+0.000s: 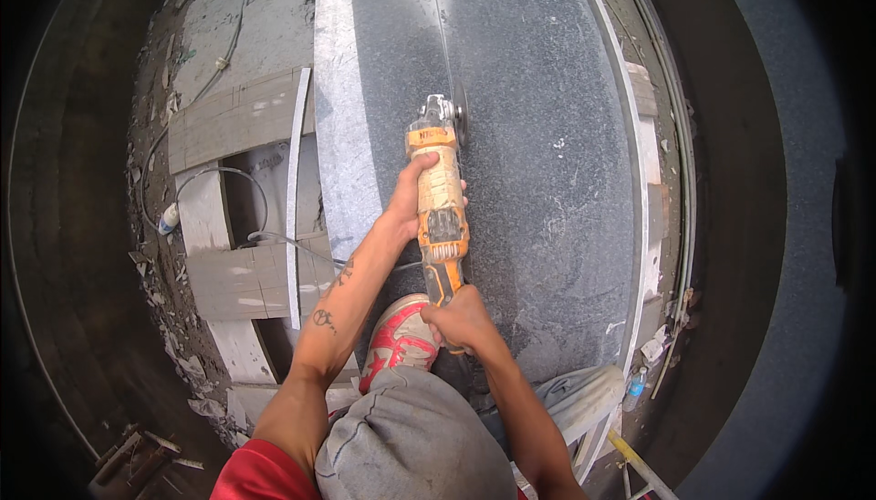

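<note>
Near: my knee in grey cloth, red shoe [399,340] planted on slab. R hand [464,319] is gripping rear handle of angle grinder [438,203], fingers wrapped tight; L hand [411,197] is clasping the body, fingers curled round. Disc is riding the scored line in grey stone slab [538,135]; cut in progress. Next, I judge: steady feed fwd along line.

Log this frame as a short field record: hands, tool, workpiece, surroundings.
left hand: wraps the front of the angle grinder body
right hand: grips the rear handle
angle grinder: yellow, dusty, disc at the far end on a cut line
stone slab: dark grey, speckled, lies flat
shoe: red, planted on the slab's near edge
cord: white, loops over rubble at left
</note>
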`<action>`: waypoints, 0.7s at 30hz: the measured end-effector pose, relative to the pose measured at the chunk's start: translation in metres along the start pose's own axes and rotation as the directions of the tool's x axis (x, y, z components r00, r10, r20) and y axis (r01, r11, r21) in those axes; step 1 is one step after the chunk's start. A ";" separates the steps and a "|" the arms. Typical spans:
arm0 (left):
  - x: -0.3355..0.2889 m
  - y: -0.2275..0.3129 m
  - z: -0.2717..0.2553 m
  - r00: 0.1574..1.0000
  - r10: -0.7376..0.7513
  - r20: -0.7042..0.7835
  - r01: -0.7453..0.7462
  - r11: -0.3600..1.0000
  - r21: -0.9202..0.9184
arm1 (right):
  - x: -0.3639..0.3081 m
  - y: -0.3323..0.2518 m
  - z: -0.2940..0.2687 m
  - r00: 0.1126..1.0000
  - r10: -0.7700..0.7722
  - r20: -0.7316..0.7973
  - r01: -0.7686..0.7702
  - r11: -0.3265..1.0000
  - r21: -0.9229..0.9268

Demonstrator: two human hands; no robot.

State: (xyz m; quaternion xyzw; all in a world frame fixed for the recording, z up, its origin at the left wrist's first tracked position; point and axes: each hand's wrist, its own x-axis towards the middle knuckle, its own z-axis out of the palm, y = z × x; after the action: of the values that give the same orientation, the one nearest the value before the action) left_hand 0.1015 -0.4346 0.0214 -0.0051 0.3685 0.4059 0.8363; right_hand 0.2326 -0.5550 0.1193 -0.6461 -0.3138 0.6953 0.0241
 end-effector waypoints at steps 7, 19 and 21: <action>-0.005 -0.006 0.001 1.000 -0.019 0.000 0.019 1.000 -0.007 | -0.003 0.009 0.001 1.000 0.014 -0.025 -0.014 1.000 -0.022; 0.017 0.021 0.011 0.999 0.043 -0.021 -0.043 0.999 0.019 | 0.013 -0.031 -0.012 0.999 0.048 -0.005 -0.048 0.998 -0.032; 0.032 0.035 0.012 0.998 0.057 -0.022 -0.057 0.998 0.028 | 0.028 -0.036 -0.016 1.000 0.008 0.022 -0.009 0.998 0.054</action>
State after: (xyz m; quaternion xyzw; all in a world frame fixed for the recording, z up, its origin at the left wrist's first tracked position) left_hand 0.0976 -0.3857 0.0209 0.0124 0.3835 0.4244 0.8202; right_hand 0.2290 -0.5075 0.1124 -0.6390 -0.2922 0.7107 0.0352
